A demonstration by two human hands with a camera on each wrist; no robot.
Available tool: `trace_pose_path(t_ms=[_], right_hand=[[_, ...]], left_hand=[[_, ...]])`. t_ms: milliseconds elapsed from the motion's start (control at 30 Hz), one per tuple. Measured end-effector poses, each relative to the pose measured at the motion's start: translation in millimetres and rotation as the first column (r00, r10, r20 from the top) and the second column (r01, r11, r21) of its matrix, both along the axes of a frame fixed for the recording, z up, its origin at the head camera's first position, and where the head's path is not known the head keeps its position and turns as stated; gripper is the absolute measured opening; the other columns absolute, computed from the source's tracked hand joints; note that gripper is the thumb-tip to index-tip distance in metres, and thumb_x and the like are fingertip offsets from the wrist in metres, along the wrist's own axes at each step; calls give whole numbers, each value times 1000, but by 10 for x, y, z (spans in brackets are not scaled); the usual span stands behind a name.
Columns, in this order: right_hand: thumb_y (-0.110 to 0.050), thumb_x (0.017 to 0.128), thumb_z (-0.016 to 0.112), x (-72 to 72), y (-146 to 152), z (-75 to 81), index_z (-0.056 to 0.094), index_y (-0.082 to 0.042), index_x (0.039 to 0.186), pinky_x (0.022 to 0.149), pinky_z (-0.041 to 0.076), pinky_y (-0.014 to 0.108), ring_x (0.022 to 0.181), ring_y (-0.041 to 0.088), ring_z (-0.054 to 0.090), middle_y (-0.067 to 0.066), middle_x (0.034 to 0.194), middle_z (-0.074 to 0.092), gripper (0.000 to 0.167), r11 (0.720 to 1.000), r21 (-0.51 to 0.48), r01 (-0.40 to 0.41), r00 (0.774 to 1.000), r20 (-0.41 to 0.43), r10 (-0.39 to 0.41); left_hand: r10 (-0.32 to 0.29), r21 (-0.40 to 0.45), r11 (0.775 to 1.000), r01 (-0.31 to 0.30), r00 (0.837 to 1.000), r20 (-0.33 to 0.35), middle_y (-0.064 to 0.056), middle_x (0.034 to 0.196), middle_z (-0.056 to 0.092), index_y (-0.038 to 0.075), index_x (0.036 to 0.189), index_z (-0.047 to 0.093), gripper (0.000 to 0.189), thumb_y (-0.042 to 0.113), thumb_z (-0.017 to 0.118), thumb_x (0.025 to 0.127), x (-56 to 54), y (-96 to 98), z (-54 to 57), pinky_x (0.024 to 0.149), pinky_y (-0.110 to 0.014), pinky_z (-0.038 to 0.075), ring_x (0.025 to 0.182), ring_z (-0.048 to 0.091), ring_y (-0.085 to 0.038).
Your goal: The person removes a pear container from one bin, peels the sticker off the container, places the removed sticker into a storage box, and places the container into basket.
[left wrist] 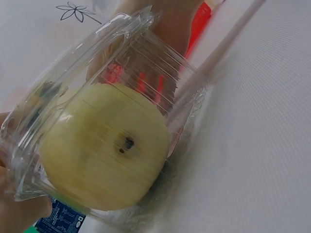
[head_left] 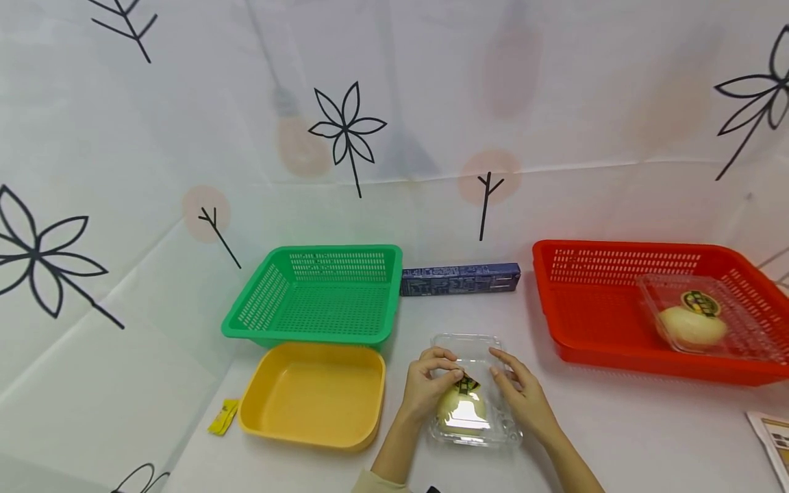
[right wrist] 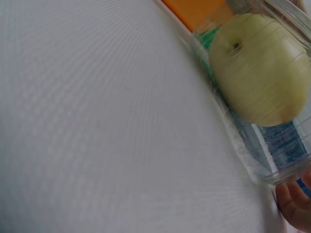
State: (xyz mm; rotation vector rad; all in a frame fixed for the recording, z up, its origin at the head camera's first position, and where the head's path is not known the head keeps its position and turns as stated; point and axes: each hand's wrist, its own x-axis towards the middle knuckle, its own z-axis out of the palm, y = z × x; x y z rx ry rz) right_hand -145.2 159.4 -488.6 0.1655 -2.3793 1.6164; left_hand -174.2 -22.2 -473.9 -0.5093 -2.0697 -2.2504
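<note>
A clear plastic clamshell box (head_left: 465, 348) with a pale yellow-green round fruit (left wrist: 104, 145) in it lies on the white table in front of me. On its lid is a black and yellow sticker (head_left: 470, 383), partly covered by fingers. Thumb and forefinger of my left hand (head_left: 428, 383) pinch the sticker at its upper left edge. My right hand (head_left: 524, 394) holds the box along its right side, the thumb at the lid and other fingers by the rim. Some of its curled fingers (right wrist: 294, 204) show beside the box in the right wrist view.
A red basket (head_left: 616, 355) at the right holds a similar box (head_left: 746, 335) with fruit and a round sticker. At the left stand a green basket (head_left: 320, 339) and a yellow tub (head_left: 314, 397), with yellow packets (head_left: 223, 416) beside it. A dark blue carton (head_left: 460, 279) lies behind.
</note>
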Motion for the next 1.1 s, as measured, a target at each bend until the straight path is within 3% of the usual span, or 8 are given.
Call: trace_pose_path(t_ms=[233,467,600,700,900,967,1100], right_hand=[[-9,93,57,2,-9,-2,54,-3,128,75,49,21,93,4,57,23,130,52,36,1000,-3,2,1000,2,-2],[-10,93,56,0,-10,-10,54,-3,129,76,49,22,100,28,60,24,131,51,37,1000,-2,-6,1000,13,6],[-11,93,56,1,-6,-25,53,-4,129,77,49,23,101,32,59,23,132,50,36,1000,10,-3,1000,23,3],[-12,94,55,4,-3,-38,53,-3,129,79,51,30,101,33,59,23,132,50,36,1000,18,-2,1000,22,2],[-12,94,54,2,-4,-40,52,-2,129,83,50,47,103,38,58,25,132,49,36,1000,14,-9,1000,11,8],[-12,94,54,1,-2,-41,52,-2,129,83,49,47,103,38,58,24,132,49,36,1000,14,-7,1000,12,7],[-12,94,55,5,1,-40,52,-2,129,83,49,45,103,37,58,24,132,50,36,1000,13,-2,1000,12,2]], left_hand=[[-18,28,999,19,1000,-25,-29,98,58,-18,82,65,13,-8,69,75,-17,-23,-60,97,-28,32,98,50,-18],[-27,51,998,28,999,-28,-32,98,55,-20,82,64,15,-7,68,76,-19,-26,-73,96,-26,32,97,50,-16],[-29,79,996,31,999,-29,-34,97,54,-17,81,66,10,-9,67,76,-24,-27,-89,97,-26,32,96,51,-14],[-35,108,993,37,999,-27,-35,97,54,-11,79,69,4,-10,67,76,-21,-33,-90,98,-27,32,96,51,-15],[-43,150,988,46,999,-19,-32,98,55,2,76,74,14,-10,66,76,-13,-39,-75,98,-29,31,98,51,-15],[-47,158,986,50,999,-19,-29,97,56,0,76,74,13,-10,66,76,-20,-38,-81,97,-29,32,97,52,-16],[-56,166,984,57,998,-11,-19,95,58,-16,80,67,8,-9,66,76,-26,-38,-88,96,-29,34,96,52,-15]])
